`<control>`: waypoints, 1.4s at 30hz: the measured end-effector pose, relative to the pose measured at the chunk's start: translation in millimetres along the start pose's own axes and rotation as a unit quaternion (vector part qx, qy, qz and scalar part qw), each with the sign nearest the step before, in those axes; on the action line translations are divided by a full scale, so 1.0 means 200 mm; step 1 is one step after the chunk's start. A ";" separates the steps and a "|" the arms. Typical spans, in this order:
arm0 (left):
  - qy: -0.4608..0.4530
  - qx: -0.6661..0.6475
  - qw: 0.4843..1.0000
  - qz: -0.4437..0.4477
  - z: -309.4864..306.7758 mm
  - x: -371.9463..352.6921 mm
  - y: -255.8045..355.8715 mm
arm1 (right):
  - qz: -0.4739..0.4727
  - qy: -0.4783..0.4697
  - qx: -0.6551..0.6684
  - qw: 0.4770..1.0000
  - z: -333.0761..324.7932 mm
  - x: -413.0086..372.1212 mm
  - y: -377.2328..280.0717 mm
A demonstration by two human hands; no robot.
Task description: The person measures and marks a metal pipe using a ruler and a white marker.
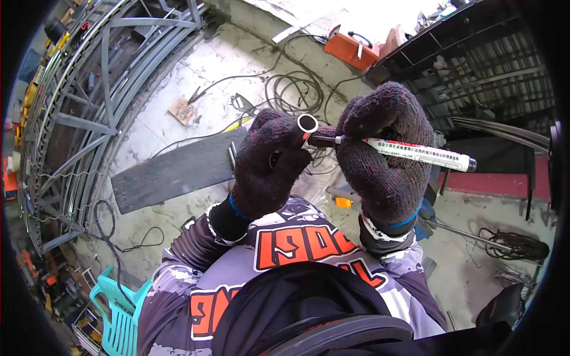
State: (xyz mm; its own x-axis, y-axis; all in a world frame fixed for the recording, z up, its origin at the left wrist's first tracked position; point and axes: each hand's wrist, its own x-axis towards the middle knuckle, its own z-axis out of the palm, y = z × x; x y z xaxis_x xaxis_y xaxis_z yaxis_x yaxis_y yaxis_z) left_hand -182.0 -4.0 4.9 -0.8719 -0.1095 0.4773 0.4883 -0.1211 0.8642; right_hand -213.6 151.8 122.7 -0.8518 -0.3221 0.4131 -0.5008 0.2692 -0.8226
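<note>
Both hands wear dark knitted gloves and are raised close together in front of the chest. My left hand (270, 163) is closed around a short metal tube (307, 123), whose round open end faces up towards the camera. A small red mark shows just below the tube's rim. In my right hand (386, 151) is a white marker pen (421, 154) with red and black print, pinched between the fingers. The pen's thin tip points left, close to the tube; whether it touches cannot be told. Its dark end sticks out to the right.
Metal frames and long bars (110, 77) fill the left side. A dark board (178, 169) lies on the floor near coiled cable (297, 89). An orange box (351, 48) stands at the back, a metal rack (475, 71) at right, a turquoise chair (119, 314) lower left.
</note>
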 end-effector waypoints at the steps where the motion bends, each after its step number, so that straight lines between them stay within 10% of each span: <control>1: -0.003 0.002 1.000 0.011 0.00 0.01 -0.01 | -0.031 -0.011 -0.016 0.999 -0.01 0.01 0.01; 42: -0.022 0.059 0.994 0.090 0.01 0.03 0.01 | -0.002 -0.013 -0.055 0.998 -0.04 -0.02 -0.01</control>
State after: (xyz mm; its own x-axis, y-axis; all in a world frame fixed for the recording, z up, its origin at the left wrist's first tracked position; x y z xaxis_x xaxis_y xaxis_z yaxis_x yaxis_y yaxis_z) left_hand -185.9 -2.6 8.7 -0.7728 -0.0758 0.6301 0.6311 0.0131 0.7756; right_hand -209.4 159.5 125.8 -0.8459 -0.3462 0.4058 -0.5200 0.3654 -0.7721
